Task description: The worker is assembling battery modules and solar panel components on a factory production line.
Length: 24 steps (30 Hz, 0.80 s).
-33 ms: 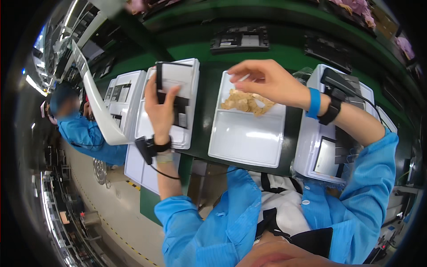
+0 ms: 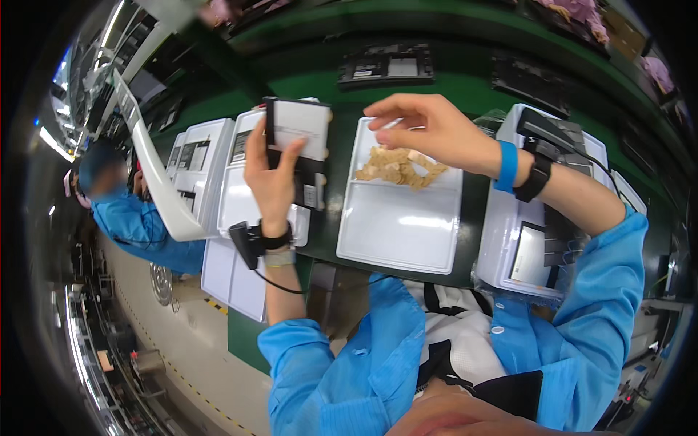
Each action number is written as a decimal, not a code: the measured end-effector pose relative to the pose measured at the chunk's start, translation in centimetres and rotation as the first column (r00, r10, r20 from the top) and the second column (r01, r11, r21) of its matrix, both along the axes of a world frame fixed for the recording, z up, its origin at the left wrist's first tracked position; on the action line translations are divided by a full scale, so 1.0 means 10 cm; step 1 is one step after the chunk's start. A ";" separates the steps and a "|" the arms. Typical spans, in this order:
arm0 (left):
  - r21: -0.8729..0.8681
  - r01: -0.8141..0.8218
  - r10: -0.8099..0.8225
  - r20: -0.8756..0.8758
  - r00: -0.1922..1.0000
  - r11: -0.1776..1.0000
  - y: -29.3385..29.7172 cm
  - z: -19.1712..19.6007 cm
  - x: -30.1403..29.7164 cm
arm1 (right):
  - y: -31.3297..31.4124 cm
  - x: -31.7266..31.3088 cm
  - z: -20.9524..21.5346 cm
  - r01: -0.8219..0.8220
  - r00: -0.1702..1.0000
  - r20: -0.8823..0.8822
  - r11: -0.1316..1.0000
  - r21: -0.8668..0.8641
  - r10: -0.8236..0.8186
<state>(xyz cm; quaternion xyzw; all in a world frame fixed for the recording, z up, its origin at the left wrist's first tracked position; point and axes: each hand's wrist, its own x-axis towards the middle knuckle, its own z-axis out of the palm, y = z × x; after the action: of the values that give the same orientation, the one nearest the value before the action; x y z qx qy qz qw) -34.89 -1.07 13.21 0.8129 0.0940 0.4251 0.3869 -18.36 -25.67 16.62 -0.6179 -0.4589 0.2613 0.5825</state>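
Observation:
My left hand (image 2: 270,173) grips a flat battery pack (image 2: 304,125), black with a large pale label, thumb on its face and fingers along its left edge. The pack is tilted over the right side of a white tray (image 2: 243,207). My right hand (image 2: 416,120) hovers above the far part of a divided white tray (image 2: 398,236), its fingers loosely curled and apart with nothing visible between them. Just below that hand lies a heap of crumpled tan scraps (image 2: 400,167), like peeled tape or paper, in the far compartment.
More white trays with battery packs stand at left (image 2: 193,156) and right (image 2: 502,243). Dark electronic housings (image 2: 387,64) lie along the green bench's far side. A white curved arm-like panel (image 2: 161,185) rises at left, beside a seated co-worker in blue (image 2: 142,218).
My left hand has lifted the battery pack off the left tray and moved it to the right. My right hand has barely moved.

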 end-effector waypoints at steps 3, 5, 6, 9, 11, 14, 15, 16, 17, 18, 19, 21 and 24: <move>-0.246 0.143 -0.124 0.092 0.988 0.958 -0.53 -0.08 0.34 | -0.04 -0.02 0.13 0.126 0.974 -0.197 0.991 0.039 -0.116; -0.367 0.182 -0.182 0.035 0.983 0.912 -0.71 -0.13 0.46 | -0.11 0.01 0.21 0.227 0.941 -0.265 0.974 0.030 -0.211; -0.446 0.206 -0.223 0.015 0.975 0.871 -0.78 -0.13 0.50 | -0.16 0.04 0.21 0.239 0.939 -0.260 0.971 0.025 -0.224; -0.513 0.277 -0.318 0.008 0.948 0.813 -0.89 -0.18 0.60 | -0.29 0.12 0.17 0.288 0.925 -0.251 0.957 -0.024 -0.285; -0.579 0.358 -0.379 0.091 0.921 0.732 -0.95 -0.25 0.66 | -0.35 0.20 0.08 0.264 0.935 -0.270 0.960 0.098 -0.230; -0.638 0.459 -0.428 0.217 0.877 0.618 -1.07 -0.27 0.76 | -0.40 0.42 -0.08 0.409 0.911 -0.095 0.910 0.071 -0.402; -0.677 0.452 -0.385 0.260 0.885 0.581 -1.10 -0.27 0.81 | -0.44 0.49 -0.13 0.472 0.881 0.032 0.881 0.034 -0.472; -0.712 0.444 -0.337 0.299 0.893 0.544 -1.10 -0.28 0.86 | -0.45 0.46 -0.13 0.473 0.880 0.032 0.880 0.033 -0.474; -0.717 0.403 -0.314 0.263 0.912 0.569 -1.06 -0.29 0.86 | -0.41 0.36 -0.14 0.428 0.904 -0.017 0.902 0.051 -0.428; -0.717 0.397 -0.304 0.264 0.915 0.573 -1.06 -0.30 0.87 | -0.38 0.25 -0.14 0.384 0.923 -0.066 0.920 0.071 -0.380; -0.702 0.356 -0.277 0.230 0.933 0.617 -1.08 -0.32 0.88 | -0.36 0.11 -0.05 0.363 0.929 -0.101 0.930 0.064 -0.356; -0.703 0.295 -0.231 0.188 0.955 0.648 -1.15 -0.31 0.93 | -0.34 0.00 0.02 0.382 0.921 -0.097 0.924 0.033 -0.377; -0.637 0.310 -0.243 0.194 0.950 0.706 -1.17 -0.35 0.92 | -0.32 0.01 0.01 0.381 0.918 -0.130 0.924 0.027 -0.374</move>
<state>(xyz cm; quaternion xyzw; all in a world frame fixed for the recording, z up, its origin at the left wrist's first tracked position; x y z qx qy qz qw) -25.65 -12.80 9.73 0.6070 0.0963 0.3396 0.7120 -18.31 -28.89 16.72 -0.6623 -0.3011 0.1694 0.6648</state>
